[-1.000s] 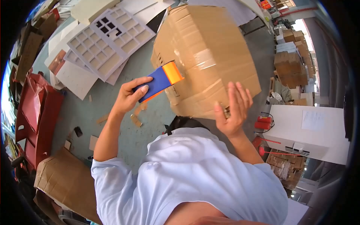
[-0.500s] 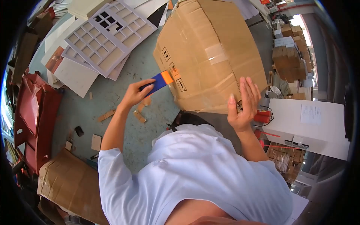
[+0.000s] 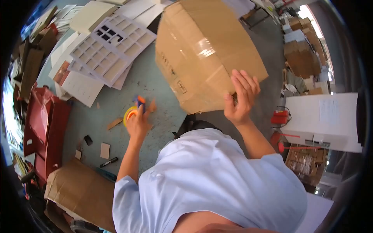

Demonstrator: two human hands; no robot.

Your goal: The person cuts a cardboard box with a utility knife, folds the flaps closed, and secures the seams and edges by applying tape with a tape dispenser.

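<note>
A large taped cardboard box (image 3: 202,50) stands on the grey-green floor in front of me. My right hand (image 3: 239,97) rests on its near right edge with the fingers curled over the corner. My left hand (image 3: 138,120) is lowered to the left of the box, apart from it, and grips a blue and orange tape dispenser (image 3: 134,108) that looks blurred. The box's left side shows small printed handling symbols.
White grid-shaped cardboard dividers (image 3: 108,42) and flat sheets lie at the upper left. Red material (image 3: 42,120) is piled at the left. A crumpled brown carton (image 3: 77,194) lies at the lower left. A black marker (image 3: 108,162) and scraps lie on the floor. A white cabinet (image 3: 326,120) stands at the right.
My left hand has pulled the tape dispenser down and away from the box's left side. My right hand has shifted up along the box's near edge.
</note>
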